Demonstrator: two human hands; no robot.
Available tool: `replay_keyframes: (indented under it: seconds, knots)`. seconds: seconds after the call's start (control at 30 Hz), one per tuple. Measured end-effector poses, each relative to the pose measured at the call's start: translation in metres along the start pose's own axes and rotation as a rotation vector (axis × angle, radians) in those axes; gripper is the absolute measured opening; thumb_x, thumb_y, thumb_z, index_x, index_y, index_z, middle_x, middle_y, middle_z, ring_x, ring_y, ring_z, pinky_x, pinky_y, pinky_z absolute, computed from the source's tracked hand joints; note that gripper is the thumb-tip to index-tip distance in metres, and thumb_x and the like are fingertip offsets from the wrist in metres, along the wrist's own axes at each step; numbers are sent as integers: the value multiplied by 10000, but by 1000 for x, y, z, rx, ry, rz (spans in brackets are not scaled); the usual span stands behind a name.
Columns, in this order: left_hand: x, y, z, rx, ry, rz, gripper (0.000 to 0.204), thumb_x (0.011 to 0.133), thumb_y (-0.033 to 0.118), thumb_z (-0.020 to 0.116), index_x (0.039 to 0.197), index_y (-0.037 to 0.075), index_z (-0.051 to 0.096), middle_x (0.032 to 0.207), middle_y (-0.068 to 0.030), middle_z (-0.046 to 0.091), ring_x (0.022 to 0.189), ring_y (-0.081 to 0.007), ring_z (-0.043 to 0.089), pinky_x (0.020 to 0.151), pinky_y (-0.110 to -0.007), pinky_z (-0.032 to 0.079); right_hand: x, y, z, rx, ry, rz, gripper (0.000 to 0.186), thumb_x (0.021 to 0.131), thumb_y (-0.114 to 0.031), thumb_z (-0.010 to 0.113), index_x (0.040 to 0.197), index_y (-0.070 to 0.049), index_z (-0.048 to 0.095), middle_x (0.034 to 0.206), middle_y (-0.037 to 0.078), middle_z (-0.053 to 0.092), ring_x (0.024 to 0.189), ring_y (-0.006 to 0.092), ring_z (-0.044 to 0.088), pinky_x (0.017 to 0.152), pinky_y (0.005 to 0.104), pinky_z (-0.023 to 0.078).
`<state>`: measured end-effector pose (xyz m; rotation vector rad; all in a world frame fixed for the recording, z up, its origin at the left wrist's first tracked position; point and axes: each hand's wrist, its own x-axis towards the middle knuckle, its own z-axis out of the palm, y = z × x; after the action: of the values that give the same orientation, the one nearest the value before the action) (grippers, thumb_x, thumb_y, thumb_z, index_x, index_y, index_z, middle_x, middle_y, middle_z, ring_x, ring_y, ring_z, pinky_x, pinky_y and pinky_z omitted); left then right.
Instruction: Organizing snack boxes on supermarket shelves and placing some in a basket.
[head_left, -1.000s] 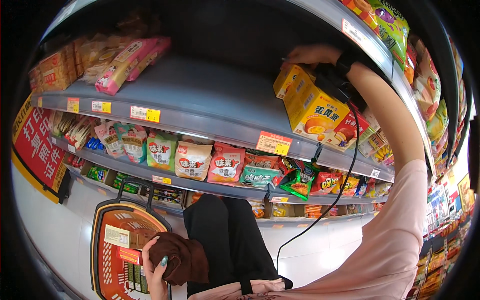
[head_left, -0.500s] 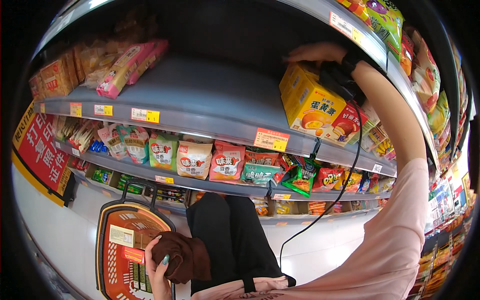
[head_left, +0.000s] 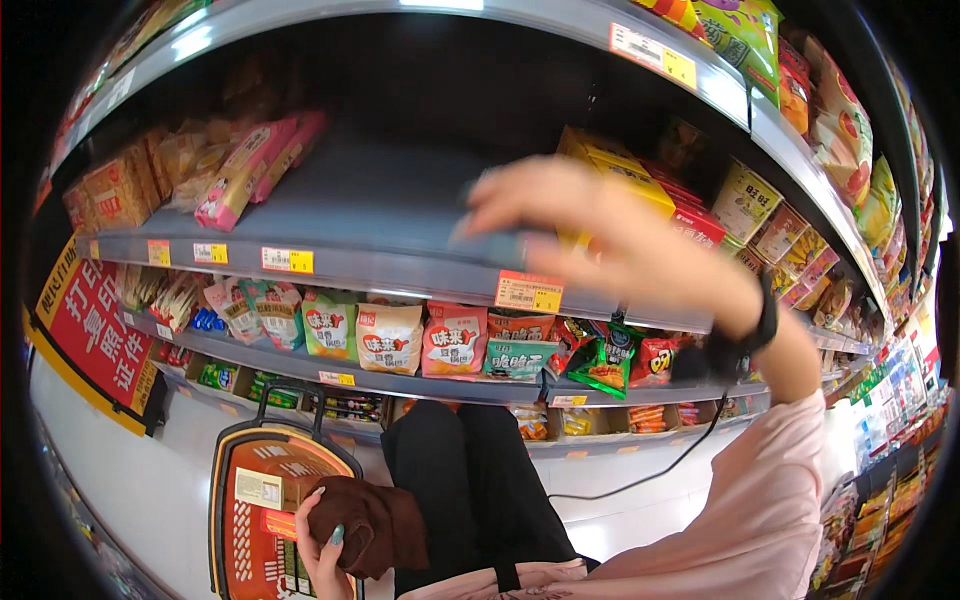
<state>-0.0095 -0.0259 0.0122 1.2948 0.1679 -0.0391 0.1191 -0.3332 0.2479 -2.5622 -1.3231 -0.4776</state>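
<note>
- Yellow boxes (head_left: 622, 165) stand on the grey shelf (head_left: 400, 205) beside red boxes (head_left: 692, 218), partly behind my right hand (head_left: 535, 205); their row runs from the dark back towards the front edge, slanting rightward.
- Dark print marks their tops; below, a red, white and yellow price label (head_left: 530, 291) fronts the shelf.
- My right fingers are blurred, loosely apart, gripping nothing I can see; whether they touch a box, I cannot tell.
- My left hand (head_left: 322, 550) curls round a brown cloth bundle (head_left: 378, 525) at the orange basket (head_left: 310, 457).
</note>
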Motion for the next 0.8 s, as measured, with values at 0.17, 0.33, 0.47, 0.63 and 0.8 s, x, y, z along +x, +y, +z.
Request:
replay_keyframes:
  seconds: [0.17, 0.33, 0.47, 0.63, 0.8]
  knots:
    - [1, -2, 9, 20, -71, 169, 692, 662, 204, 572, 1289, 18, 346, 1307, -156, 371, 1215, -279, 382, 1022, -380, 305, -56, -73, 100, 595, -276, 150, 605, 820, -291, 577, 1321, -86, 306, 1298, 209, 340, 1205, 345, 355, 998, 408, 311]
    - [-13, -3, -2, -257, -330, 86, 1012, 641, 266, 659, 1417, 47, 48, 1415, -126, 205, 1289, -256, 278, 1017, -369, 276, -53, -109, 250, 1355, -14, 170, 776, 844, -313, 582, 1409, -71, 107, 1459, 124, 100, 1344, 233, 129, 1074, 393, 176]
    - [11, 1, -15, 5, -438, 77, 718, 806, 152, 592, 1391, 36, 192, 1169, -141, 534, 1055, -182, 515, 841, -309, 424, -59, -112, 301, 2646, 83, 752, 608, 878, -436, 443, 1347, -74, 307, 1349, 104, 371, 1236, 233, 360, 1004, 396, 328]
    - [59, -39, -138, 401, 203, 250, 334, 883, 157, 496, 1189, 31, 448, 978, -89, 593, 875, -141, 575, 745, -271, 455, -78, -107, 329, 2638, 245, 1057, 528, 918, -457, 335, 1305, -101, 377, 1306, 73, 432, 1203, 245, 397, 1028, 412, 294]
    - [70, -133, -227, 1312, 108, -464, 357, 736, 272, 666, 999, 41, 595, 917, -182, 629, 835, -295, 621, 719, -368, 488, -102, -108, 345, 2671, 397, 689, 489, 930, -440, 320, 1285, -115, 406, 1294, 68, 443, 1201, 242, 397, 1038, 398, 278]
